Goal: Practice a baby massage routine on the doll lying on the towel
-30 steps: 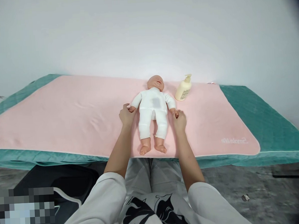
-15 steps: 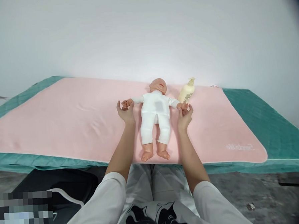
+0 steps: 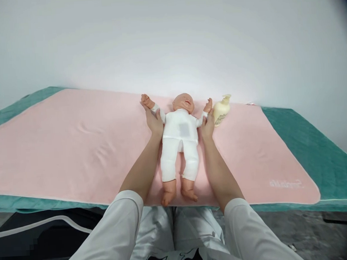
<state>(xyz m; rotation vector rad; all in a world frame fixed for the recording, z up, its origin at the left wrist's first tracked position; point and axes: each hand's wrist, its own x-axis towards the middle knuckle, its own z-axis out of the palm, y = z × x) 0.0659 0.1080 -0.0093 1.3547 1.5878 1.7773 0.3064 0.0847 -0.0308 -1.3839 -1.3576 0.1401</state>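
A baby doll (image 3: 180,125) in a white suit lies on its back on the pink mat (image 3: 110,141), head toward the wall and bare feet toward me. My left hand (image 3: 154,121) is closed around the doll's arm at the left of the picture, which angles up and outward. On the other side my right hand (image 3: 208,124) grips the doll's other arm, whose small hand points upward. Some of my fingers are hidden beneath the doll's arms. A pale yellow pump bottle (image 3: 221,111) stands tilted in view just right of my right hand.
The pink mat covers much of a green padded surface (image 3: 317,149). A pale wall (image 3: 169,41) rises behind it. Below the left front edge are a black object (image 3: 59,238) and a white tube-like strip (image 3: 57,218).
Both my hands have moved up and inward. The doll's arms, held out sideways before, now point upward. The camera view has shifted slightly.
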